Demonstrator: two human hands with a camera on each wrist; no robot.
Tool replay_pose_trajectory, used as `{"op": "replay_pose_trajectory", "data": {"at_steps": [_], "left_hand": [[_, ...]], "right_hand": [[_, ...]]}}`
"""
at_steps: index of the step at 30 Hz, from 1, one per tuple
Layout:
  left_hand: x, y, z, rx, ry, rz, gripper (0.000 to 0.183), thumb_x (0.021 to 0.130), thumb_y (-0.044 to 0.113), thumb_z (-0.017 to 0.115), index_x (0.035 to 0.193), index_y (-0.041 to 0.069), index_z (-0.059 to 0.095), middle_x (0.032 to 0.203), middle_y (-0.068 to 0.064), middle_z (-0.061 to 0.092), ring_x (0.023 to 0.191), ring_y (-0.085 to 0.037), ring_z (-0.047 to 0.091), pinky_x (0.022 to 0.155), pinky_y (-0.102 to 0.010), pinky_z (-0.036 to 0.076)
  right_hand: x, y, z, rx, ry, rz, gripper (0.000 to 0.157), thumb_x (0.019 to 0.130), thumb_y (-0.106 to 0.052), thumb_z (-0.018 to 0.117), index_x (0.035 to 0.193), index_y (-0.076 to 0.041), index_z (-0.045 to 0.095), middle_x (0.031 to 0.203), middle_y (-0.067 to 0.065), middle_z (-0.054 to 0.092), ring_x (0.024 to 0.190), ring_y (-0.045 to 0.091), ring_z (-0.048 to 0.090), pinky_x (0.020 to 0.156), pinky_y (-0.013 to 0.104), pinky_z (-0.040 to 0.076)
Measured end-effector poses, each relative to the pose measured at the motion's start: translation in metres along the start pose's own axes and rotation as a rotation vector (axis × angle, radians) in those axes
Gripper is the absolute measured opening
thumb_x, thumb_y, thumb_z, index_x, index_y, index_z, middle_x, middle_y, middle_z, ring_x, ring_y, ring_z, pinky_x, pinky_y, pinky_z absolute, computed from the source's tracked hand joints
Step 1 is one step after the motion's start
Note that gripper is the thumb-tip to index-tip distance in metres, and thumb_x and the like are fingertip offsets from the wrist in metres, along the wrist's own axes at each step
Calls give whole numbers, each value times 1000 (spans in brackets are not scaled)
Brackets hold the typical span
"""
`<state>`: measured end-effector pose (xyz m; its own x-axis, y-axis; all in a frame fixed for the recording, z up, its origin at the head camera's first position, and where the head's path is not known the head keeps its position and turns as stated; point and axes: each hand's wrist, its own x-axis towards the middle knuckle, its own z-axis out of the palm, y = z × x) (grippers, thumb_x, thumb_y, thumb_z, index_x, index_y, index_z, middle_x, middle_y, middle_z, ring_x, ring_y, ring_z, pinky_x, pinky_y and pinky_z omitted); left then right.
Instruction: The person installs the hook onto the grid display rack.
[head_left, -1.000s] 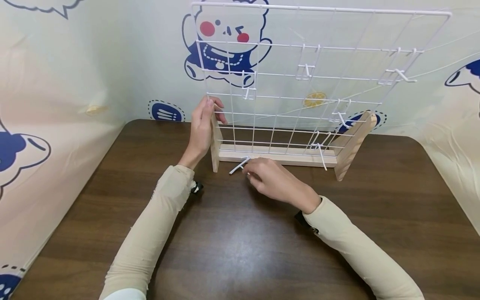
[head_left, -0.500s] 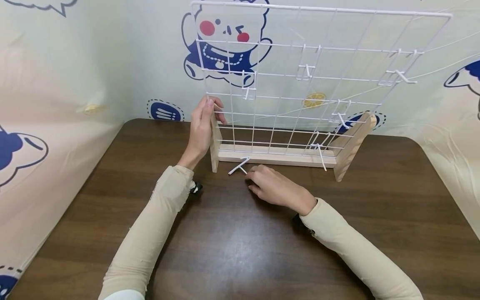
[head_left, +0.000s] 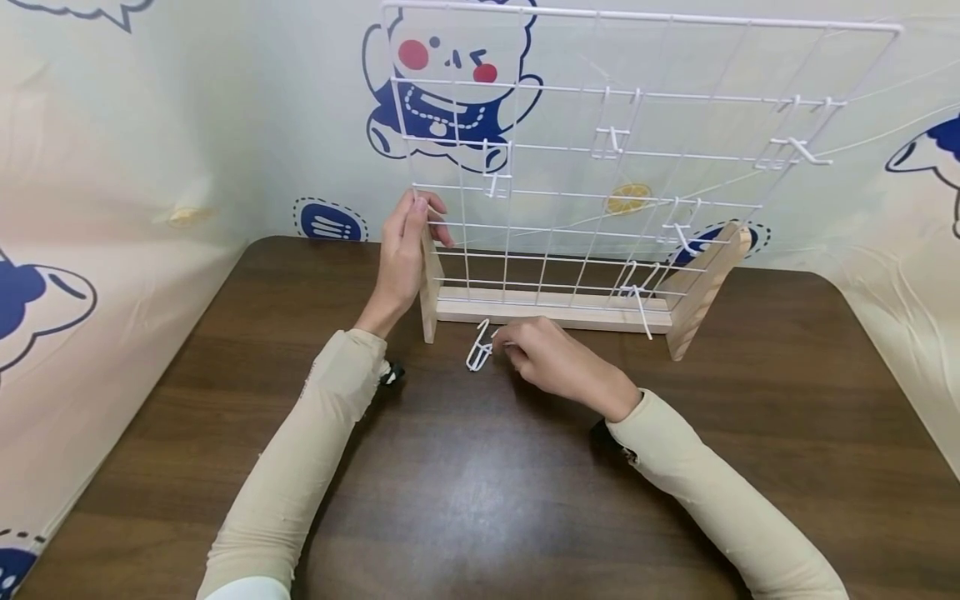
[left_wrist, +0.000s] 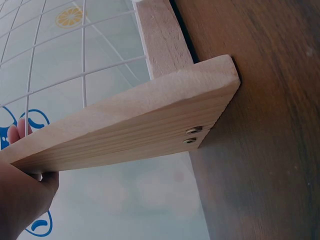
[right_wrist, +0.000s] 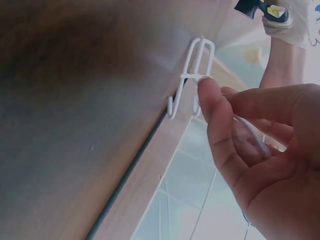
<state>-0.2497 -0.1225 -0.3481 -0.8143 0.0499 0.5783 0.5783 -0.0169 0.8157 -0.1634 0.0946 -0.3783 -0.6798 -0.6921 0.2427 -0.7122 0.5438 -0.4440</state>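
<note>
A white wire hook (head_left: 481, 347) is just above or on the brown table (head_left: 465, 500), in front of a display stand with a white wire grid (head_left: 637, 17). My right hand (head_left: 562, 364) pinches this hook's prong between thumb and finger. In the right wrist view, the hook's looped end (right_wrist: 193, 47) and its two bent ends show beyond my fingertips. My left hand (head_left: 402, 254) grips the upper part of the stand's left wooden side panel (left_wrist: 135, 120), fingers reaching behind the grid.
Several similar hooks hang on the grid, among them one at the upper right (head_left: 799, 148) and one at the lower right (head_left: 640, 308). A wooden base bar (head_left: 555, 312) joins the left panel to the right side panel (head_left: 708, 292). A patterned cloth wall (head_left: 247, 125) stands behind.
Lying askew beside my right fingers half a second ago, the hook is now turned, with its loop toward me and its prong pinched. My left hand stays on the panel.
</note>
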Motion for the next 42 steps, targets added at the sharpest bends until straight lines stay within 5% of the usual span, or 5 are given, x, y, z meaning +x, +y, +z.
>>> {"op": "replay_pose_trajectory", "data": {"at_steps": [9, 16, 25, 34, 42], "left_hand": [[1, -2, -1, -8, 0, 17, 32, 108, 26, 35, 101, 5, 57, 76, -23, 57, 69, -29, 61, 68, -37, 52], [1, -2, -1, -3, -1, 11, 32, 108, 27, 35, 101, 4, 56, 75, -23, 57, 69, -28, 60, 70, -36, 51], [0, -2, 0, 2, -6, 17, 32, 108, 27, 34, 102, 4, 56, 76, -23, 57, 69, -27, 60, 70, -35, 51], [0, -2, -2, 13, -2, 38, 32, 108, 27, 34, 102, 6, 57, 76, -23, 57, 69, -30, 60, 69, -39, 52], [1, -3, -1, 7, -6, 39, 33, 108, 28, 35, 102, 5, 57, 76, -24, 57, 69, -29, 61, 70, -38, 53]], "right_hand": [[0, 1, -7, 55, 68, 46, 15, 93, -1, 64, 105, 1, 73, 97, 9, 74, 80, 10, 63, 76, 30, 56], [0, 3, -2, 166, 67, 48, 33, 93, 0, 65, 126, 3, 60, 97, 11, 74, 89, 15, 71, 81, 29, 57], [4, 1, 13, 229, 59, 49, 19, 94, -5, 66, 113, -1, 68, 103, 8, 72, 85, 14, 67, 79, 36, 57], [2, 0, 15, 247, 86, 3, 11, 99, -11, 61, 97, -6, 71, 89, 4, 72, 81, 6, 60, 79, 39, 56], [0, -2, 7, 220, 88, 13, 11, 99, -11, 61, 94, -7, 70, 85, 2, 70, 77, 6, 57, 75, 27, 52]]}}
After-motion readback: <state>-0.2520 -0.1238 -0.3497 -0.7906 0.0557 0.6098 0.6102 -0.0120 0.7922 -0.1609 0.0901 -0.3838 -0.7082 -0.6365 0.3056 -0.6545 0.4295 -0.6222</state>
